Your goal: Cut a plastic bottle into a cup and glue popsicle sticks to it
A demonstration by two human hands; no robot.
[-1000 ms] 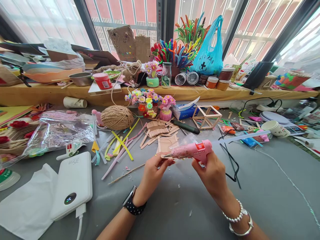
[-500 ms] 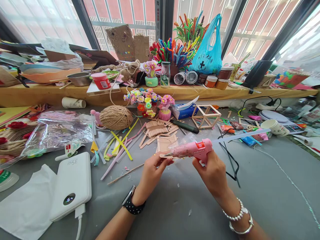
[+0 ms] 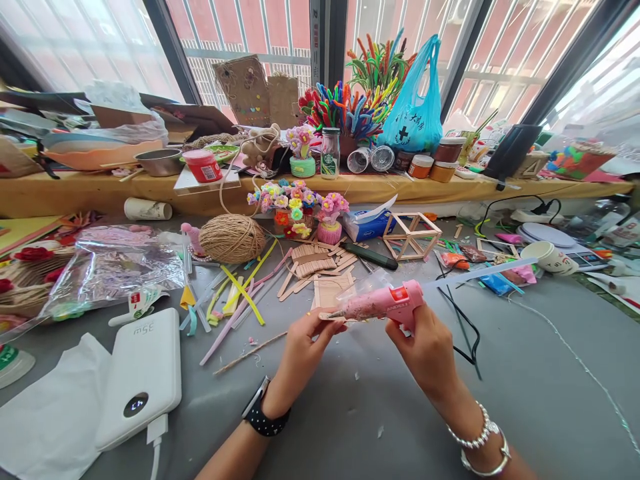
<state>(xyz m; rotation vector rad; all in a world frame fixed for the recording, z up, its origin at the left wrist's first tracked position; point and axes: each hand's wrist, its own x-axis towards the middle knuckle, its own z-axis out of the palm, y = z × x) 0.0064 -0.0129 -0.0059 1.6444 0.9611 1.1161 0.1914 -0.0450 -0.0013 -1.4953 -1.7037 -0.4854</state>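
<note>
My right hand (image 3: 423,343) is wrapped round the handle of a pink glue gun (image 3: 380,303). A long translucent glue stick (image 3: 483,272) juts from its rear end. The gun's nozzle points left, at the fingertips of my left hand (image 3: 310,337). Those fingers pinch a small wooden craft stick (image 3: 329,316), mostly hidden by the fingers and the nozzle; whether the nozzle touches it I cannot tell. Just beyond, a pale wooden panel (image 3: 327,291) lies on the table under clear plastic, beside a pile of craft sticks (image 3: 313,260).
A wooden stick cube frame (image 3: 413,237) stands behind the glue gun. The twine ball (image 3: 233,237) and pipe-cleaner flowers (image 3: 295,203) sit toward the ledge. At left lies a white power bank (image 3: 143,377) with its cable. A black cord (image 3: 467,333) runs right of my right hand.
Both hands, the glue gun and the craft stick hold almost the same position. The whole view has shifted very slightly, as from a small head movement.
</note>
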